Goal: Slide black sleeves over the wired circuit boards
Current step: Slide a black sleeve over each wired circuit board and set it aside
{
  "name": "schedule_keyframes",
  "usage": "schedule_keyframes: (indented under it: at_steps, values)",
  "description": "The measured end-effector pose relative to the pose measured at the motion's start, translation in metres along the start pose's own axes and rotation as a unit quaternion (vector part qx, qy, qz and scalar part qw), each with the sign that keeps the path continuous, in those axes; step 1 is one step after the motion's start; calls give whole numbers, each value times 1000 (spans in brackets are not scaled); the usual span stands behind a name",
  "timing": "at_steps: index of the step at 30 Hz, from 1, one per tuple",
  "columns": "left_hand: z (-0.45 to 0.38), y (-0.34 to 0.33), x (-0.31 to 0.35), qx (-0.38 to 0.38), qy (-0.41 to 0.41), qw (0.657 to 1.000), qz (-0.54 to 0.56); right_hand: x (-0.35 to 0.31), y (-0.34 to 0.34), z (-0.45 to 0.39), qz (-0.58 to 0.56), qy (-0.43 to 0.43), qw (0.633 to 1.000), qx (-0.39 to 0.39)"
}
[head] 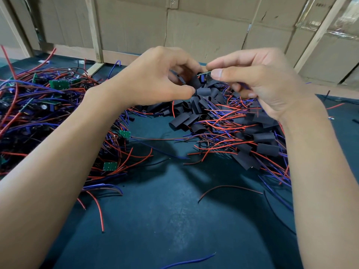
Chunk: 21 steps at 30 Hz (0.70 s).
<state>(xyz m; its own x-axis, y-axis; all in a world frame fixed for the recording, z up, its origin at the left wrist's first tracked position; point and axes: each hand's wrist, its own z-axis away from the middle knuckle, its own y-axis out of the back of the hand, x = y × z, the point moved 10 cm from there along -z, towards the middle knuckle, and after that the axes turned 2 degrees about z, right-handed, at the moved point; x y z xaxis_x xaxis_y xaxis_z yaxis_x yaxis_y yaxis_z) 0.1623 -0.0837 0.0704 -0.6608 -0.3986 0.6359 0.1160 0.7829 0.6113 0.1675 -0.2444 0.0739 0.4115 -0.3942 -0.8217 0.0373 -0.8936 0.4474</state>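
One sleeve [194,81], one board [204,74]

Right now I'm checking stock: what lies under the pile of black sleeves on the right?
Under the pile of black sleeves run red and blue wires, and beneath them the dark green table mat. Many sleeves already have wires coming out; whether boards sit inside them is hidden.

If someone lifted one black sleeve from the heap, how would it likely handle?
Probably light and floppy: the black sleeves lie flattened and creased in the heap. Unlikely to roll, being flat rather than round. It may snag on the tangled wires.
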Motion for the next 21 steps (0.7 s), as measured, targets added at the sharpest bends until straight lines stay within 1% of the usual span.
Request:
schedule_keyframes:
  at_steps: [5,11,16,21]
  values:
    - [0,-3,2,-7,-1,1000,18,-11,4,3,31,29,999,8]
    - [-1,-7,4,-4,-9,1000,-15,-19,-11,3,57,34,998,-1]
    - [-2,0,7,15,-19,999,-25,-27,-8,5,80,45,995,26]
    - [-3,6,5,32,-22,999,-10,-33,8,10,120,48,989,67]
